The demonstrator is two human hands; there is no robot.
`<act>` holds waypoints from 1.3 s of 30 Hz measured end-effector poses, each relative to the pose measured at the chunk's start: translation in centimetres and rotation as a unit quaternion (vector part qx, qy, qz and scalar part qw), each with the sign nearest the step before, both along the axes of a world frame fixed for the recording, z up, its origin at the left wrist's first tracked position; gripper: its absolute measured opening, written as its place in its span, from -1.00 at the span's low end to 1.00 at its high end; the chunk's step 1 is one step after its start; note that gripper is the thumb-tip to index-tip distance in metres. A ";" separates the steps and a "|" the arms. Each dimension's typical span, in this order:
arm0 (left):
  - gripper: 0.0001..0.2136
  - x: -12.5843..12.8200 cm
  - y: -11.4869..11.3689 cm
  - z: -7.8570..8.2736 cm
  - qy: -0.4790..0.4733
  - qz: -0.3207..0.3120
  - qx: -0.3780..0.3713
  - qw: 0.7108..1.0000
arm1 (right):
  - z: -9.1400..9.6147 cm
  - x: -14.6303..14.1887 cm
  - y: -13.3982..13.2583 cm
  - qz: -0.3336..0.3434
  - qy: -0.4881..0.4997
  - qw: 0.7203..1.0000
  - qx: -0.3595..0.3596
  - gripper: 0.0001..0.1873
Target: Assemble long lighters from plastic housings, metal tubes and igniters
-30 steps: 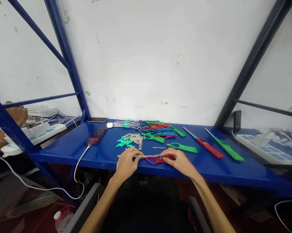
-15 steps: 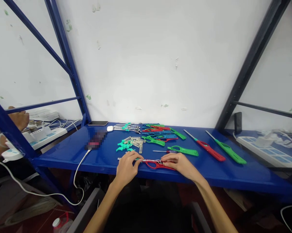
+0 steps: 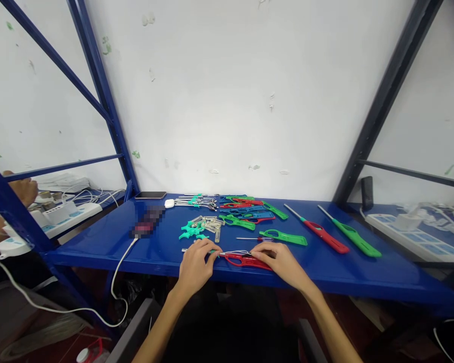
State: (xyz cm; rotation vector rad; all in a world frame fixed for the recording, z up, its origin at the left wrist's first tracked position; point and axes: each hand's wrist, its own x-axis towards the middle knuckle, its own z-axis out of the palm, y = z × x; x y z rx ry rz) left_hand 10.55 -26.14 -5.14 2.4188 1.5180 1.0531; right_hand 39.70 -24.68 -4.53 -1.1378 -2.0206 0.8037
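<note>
Both hands work at the front edge of the blue desk [image 3: 363, 275]. Left hand [image 3: 195, 263] has its fingers pressed together, pinching the thin metal tube [image 3: 196, 249] that sticks out leftward from the red lighter body [image 3: 245, 260]; right hand [image 3: 281, 259] lies on the rear end of that red body, fingers curled down onto it, though whether they pinch it or only press it flat can't be told. The red body lies on the desk right by the front lip, between the two hands, with a thin white wire [image 3: 237, 252] looping over its front. Risk: the piece is so near the edge that a slip from either hand could send it off the desk to the floor. The wire looks loose, so a tug on the tube could pull it free or snag it. The tube is thin and a hard pinch off-axis might bend it. Just behind the left hand sit a teal trigger part [image 3: 190, 230] and a small pile of clear parts [image 3: 211, 224]; a backward knuckle move could scatter them. A small screwdriver [image 3: 251, 238] just behind could roll. Green lighter [image 3: 353, 236] and red lighter [image 3: 321, 233] lie well apart at right, little danger there.
</note>
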 end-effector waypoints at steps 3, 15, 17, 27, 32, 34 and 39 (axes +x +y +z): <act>-0.76 0.0 0.0 0.0 0.001 0.002 -0.001 1.000 | 0.1 0.0 -0.2 0.005 -0.004 1.000 0.010 -0.70; -0.74 0.2 -0.2 0.1 0.005 0.006 0.006 1.000 | 0.2 0.0 -0.7 0.043 -0.029 0.998 0.045 -0.72; -0.74 0.2 -0.2 0.2 0.006 0.008 0.007 1.000 | 0.1 0.0 -0.7 0.047 -0.030 0.997 0.048 -0.73; -0.79 0.2 -0.6 -0.1 0.007 0.013 0.023 1.000 | 0.2 -0.2 -1.1 0.032 -0.004 0.998 0.053 -0.76; -0.87 0.0 -1.0 -0.5 -0.010 0.011 0.010 1.000 | 0.3 -0.3 -1.9 0.015 0.002 0.999 0.031 -0.81; -0.82 0.0 -1.1 -0.4 -0.022 0.012 0.006 1.000 | 0.5 -0.5 -2.3 0.011 0.001 1.000 0.026 -0.82; -0.81 0.4 -1.4 0.1 -0.039 0.014 0.010 0.999 | 1.2 -0.8 -2.9 0.005 -0.014 0.995 0.100 -0.80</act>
